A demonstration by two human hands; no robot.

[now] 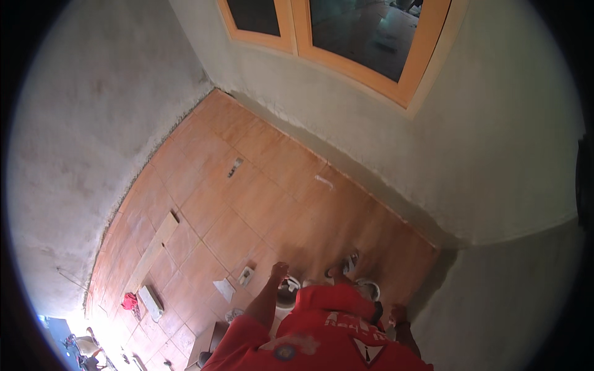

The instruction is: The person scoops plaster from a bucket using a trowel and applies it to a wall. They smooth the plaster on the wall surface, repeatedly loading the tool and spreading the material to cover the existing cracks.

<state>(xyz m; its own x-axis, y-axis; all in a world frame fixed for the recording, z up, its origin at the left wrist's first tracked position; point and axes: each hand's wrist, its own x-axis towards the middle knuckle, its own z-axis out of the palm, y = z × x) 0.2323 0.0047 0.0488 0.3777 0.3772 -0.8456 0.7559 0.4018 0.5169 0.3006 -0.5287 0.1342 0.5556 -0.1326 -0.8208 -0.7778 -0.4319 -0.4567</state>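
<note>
My left hand (280,269) hangs with its fingers curled in, and nothing shows in it. Just beside and below it is a bucket (296,282) with a pale rim, partly covered by my red shirt. My right hand (397,315) is low at my other side near the wall; its fingers are too small and dim to read. A second pale-rimmed bucket (371,285) shows between my shirt and the floor. One sandalled foot (350,263) is stepped forward on the orange tiles (278,198).
Left of me lie a small float-like tool (245,276), a white offcut (224,289), a long board (154,250), a pale block (150,303) and a red cloth (130,302). Farther off is a small dark-and-light object (235,167). Grey walls (513,154) and an orange-framed window (297,31) enclose the floor.
</note>
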